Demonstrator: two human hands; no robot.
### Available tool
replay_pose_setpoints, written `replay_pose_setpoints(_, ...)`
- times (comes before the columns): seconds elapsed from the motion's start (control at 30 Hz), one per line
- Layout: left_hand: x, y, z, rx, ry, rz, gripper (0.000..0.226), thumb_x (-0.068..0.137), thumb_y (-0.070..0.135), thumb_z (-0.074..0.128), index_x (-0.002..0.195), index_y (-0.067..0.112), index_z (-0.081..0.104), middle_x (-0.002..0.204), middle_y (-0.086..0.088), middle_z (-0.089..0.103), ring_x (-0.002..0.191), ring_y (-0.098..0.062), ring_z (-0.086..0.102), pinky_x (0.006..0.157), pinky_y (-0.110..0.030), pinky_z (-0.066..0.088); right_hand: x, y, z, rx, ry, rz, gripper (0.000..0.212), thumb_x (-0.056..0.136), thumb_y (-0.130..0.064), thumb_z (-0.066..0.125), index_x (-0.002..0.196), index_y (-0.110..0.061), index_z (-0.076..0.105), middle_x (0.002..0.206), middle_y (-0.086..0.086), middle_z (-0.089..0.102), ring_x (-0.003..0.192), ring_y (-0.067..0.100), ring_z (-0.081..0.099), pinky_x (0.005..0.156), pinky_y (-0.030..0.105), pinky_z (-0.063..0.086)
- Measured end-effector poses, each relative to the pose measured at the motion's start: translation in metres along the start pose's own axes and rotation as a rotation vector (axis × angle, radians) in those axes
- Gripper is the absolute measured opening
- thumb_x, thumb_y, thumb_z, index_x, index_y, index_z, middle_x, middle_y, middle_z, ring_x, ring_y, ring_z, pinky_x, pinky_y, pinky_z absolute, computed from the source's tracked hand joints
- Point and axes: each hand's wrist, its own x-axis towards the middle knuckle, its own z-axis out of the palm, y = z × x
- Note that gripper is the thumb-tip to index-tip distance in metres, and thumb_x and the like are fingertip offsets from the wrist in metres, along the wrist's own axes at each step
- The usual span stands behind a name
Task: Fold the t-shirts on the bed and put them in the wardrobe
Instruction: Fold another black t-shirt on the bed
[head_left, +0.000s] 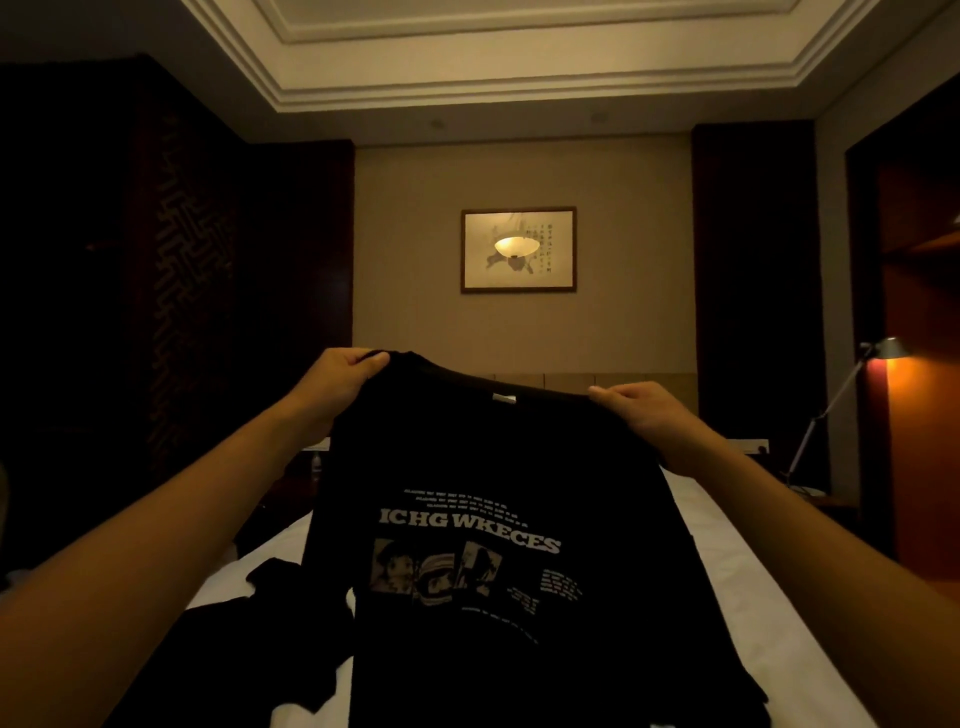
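Fingers of both hands pinch a black t-shirt (498, 519) printed "ICHG WKECES" by its shoulders.

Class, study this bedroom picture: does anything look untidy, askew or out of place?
Yes. A dark garment lies crumpled, unfolded, on the white bed, left of the black t-shirt that both hands hold up.
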Motion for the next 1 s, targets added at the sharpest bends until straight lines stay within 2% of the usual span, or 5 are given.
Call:
replay_pose_setpoints(0.3,-0.001,-0.003,-0.011,0.02,-0.189,-0.08,0.02,0.101,0.011,0.049,0.103,0.008,0.069,0.074,-0.003,0.069,0.058,-0.009,0.064,0.051,-0.017,0.049,0.025,0.007,0.001,-0.195,0.331,-0.181,0.042,0.105,-0.032,0.039,0.074,-0.006,0.052,0.062,0.01,0.039,0.058,0.023,0.038,0.065,0.036,0.03)
replay_pose_setpoints(0.5,-0.01,-0.001,-0.005,-0.068,-0.192,-0.147,0.02,0.102,0.018,0.05,0.104,0.015,0.07,0.085,-0.004,0.074,0.068,-0.012,0.071,0.057,-0.02,0.056,0.015,0.005,0.002,0.063,0.131,0.064,0.045,0.097,-0.048,0.052,0.081,-0.007,0.063,0.061,0.006,0.046,0.049,0.017,0.047,0.055,0.03,0.035)
replay_pose_setpoints(0.63,-0.013,-0.006,-0.011,0.045,-0.198,-0.143,0.024,0.096,0.028,0.059,0.099,0.008,0.071,0.079,-0.004,0.07,0.065,-0.012,0.068,0.057,-0.021,0.053,0.003,0.006,-0.008,0.082,-0.148,0.183,0.063,0.08,-0.06,0.057,0.097,-0.001,0.071,0.066,0.007,0.058,0.055,0.018,0.056,0.053,0.026,0.046)
replay_pose_setpoints(0.8,-0.015,-0.009,-0.018,0.011,-0.226,-0.118,0.026,0.095,0.026,0.059,0.08,0.014,0.077,0.069,-0.001,0.07,0.06,-0.012,0.067,0.053,-0.02,0.052,0.0,0.015,-0.017,0.168,-0.294,0.131,0.029,0.092,-0.033,0.057,0.087,-0.007,0.066,0.073,0.008,0.061,0.059,0.015,0.062,0.057,0.026,0.053)
replay_pose_setpoints(1.0,-0.013,-0.018,-0.021,-0.011,-0.154,-0.084,0.021,0.101,0.015,0.05,0.099,0.005,0.068,0.062,0.002,0.066,0.049,-0.006,0.06,0.044,-0.016,0.045,-0.002,0.027,-0.02,0.363,-0.423,0.053,0.024,0.097,-0.003,0.046,0.105,0.001,0.068,0.081,0.01,0.071,0.069,0.018,0.068,0.063,0.025,0.057)
